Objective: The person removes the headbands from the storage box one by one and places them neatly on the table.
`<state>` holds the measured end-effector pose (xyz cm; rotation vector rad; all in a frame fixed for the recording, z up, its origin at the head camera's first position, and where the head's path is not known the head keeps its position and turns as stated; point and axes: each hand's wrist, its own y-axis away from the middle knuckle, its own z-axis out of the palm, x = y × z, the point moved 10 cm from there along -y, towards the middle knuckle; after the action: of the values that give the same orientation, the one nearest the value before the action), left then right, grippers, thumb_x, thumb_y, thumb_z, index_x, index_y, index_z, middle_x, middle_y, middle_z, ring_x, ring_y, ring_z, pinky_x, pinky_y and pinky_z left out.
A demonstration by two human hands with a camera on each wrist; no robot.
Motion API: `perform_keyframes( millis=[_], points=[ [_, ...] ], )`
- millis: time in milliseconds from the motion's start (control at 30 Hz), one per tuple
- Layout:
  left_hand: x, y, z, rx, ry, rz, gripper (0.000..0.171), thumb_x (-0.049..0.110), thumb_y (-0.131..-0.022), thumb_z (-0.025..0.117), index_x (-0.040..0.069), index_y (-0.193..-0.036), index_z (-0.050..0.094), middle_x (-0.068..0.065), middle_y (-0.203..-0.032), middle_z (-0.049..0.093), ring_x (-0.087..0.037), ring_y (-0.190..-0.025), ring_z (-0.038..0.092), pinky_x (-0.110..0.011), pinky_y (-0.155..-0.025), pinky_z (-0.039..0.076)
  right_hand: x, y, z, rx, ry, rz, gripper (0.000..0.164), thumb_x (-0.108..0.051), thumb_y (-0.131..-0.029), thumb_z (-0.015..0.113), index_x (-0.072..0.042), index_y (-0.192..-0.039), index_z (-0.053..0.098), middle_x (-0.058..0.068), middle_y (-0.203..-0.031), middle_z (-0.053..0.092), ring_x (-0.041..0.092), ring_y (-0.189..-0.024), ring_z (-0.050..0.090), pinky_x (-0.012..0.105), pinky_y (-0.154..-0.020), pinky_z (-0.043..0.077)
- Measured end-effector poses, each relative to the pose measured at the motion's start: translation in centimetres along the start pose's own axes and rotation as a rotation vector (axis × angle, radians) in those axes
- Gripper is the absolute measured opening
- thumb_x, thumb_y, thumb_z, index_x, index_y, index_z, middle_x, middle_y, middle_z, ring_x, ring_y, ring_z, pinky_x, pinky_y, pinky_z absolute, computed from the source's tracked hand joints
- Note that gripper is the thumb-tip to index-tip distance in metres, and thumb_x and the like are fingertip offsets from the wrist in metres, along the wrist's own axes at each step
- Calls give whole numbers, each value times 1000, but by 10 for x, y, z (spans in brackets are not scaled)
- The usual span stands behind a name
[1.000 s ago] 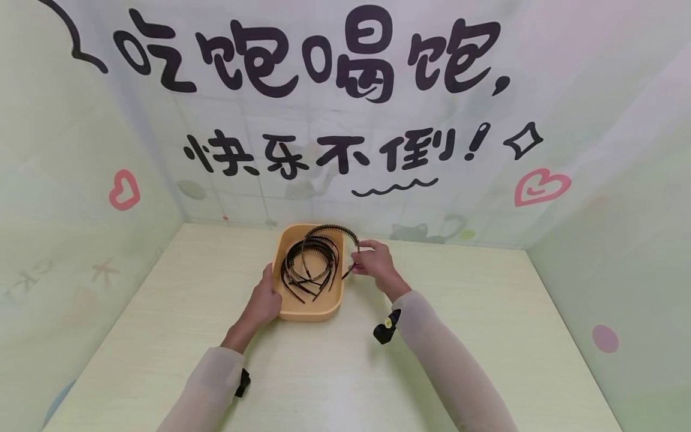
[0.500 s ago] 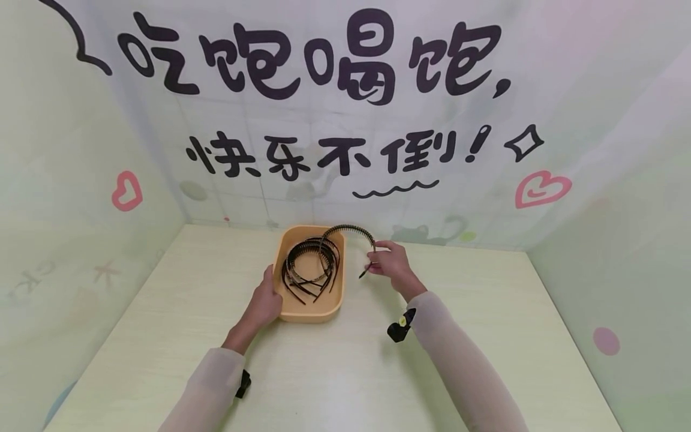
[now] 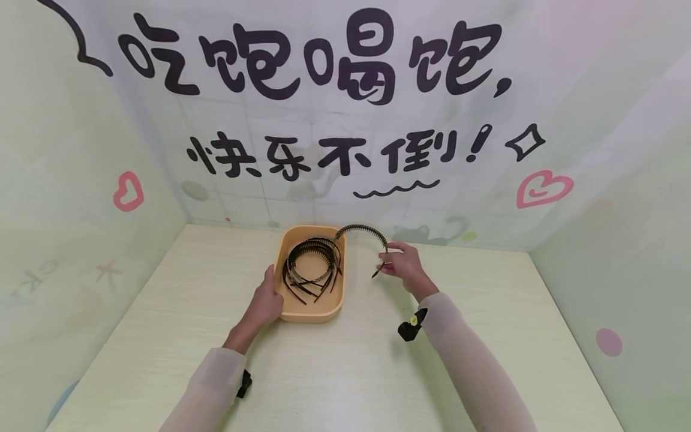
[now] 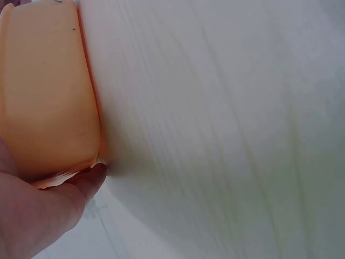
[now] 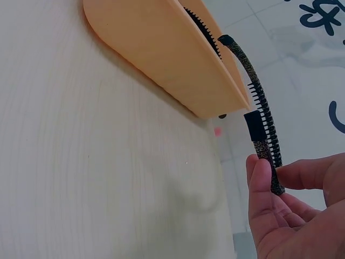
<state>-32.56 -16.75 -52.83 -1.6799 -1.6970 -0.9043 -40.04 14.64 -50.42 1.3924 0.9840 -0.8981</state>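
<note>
My right hand (image 3: 405, 267) pinches one leg of a dark, speckled toothed headband (image 3: 363, 227) between thumb and fingers. The band arches up to the left, its other end at the right rim of an orange plastic basket (image 3: 310, 318); whether it touches the rim I cannot tell. In the right wrist view the comb teeth (image 5: 259, 100) line the inner side of the band. Several more black and speckled headbands (image 3: 313, 245) lie overlapping inside the basket. My left hand (image 3: 264, 303) grips the basket's left side, its fingers (image 4: 81, 183) against the basket in the left wrist view.
The basket stands on a pale wood-grain table (image 3: 335, 372), close to the back wall (image 3: 302, 198) printed with black lettering. Side walls (image 3: 604, 288) enclose the table at left and right. Each wrist carries a small black camera (image 3: 412, 327).
My right hand has moved right, drawing the headband out of the basket and past its right rim. My left hand stays on the basket, which has hardly shifted.
</note>
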Motion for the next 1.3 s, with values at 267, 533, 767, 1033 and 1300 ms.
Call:
perform_keyframes(
  millis=[267,533,767,1033,1300],
  points=[
    [0,0,0,10,4,-5,75,-11,-86,33,3,-156,9,-34,-150,36,-43,-123,54,-54,-99,45,5,-3,-12,9,6,9,50,-3,-95,59,-2,-144,46,27,-131,60,17,-77,73,22,-66,56],
    [0,1,-2,9,-4,-13,75,-10,-86,32,2,-155,8,-35,-150,36,-44,-125,52,-55,-100,43,9,-2,-20,-2,-9,22,49,-3,-97,57,-2,-144,46,27,-135,58,17,-79,72,23,-67,56],
    [-1,0,-1,3,-7,-14,75,-10,-86,32,1,-156,7,-35,-150,35,-43,-124,53,-54,-99,44,14,-5,-26,0,-18,32,49,-5,-97,57,-2,-145,44,28,-135,57,17,-79,72,22,-65,56],
    [0,0,0,3,-5,-19,74,-10,-87,32,2,-156,6,-36,-150,35,-43,-121,56,-53,-97,46,23,-8,-28,13,-31,39,49,-2,-96,58,1,-143,45,28,-132,60,16,-75,71,22,-64,55],
    [-2,0,1,4,-3,-30,75,-9,-87,33,4,-156,7,-35,-148,38,-42,-117,58,-52,-94,49,31,-10,-32,36,-17,54,47,-2,-96,57,0,-142,46,27,-130,61,17,-76,71,22,-63,54]
  ],
)
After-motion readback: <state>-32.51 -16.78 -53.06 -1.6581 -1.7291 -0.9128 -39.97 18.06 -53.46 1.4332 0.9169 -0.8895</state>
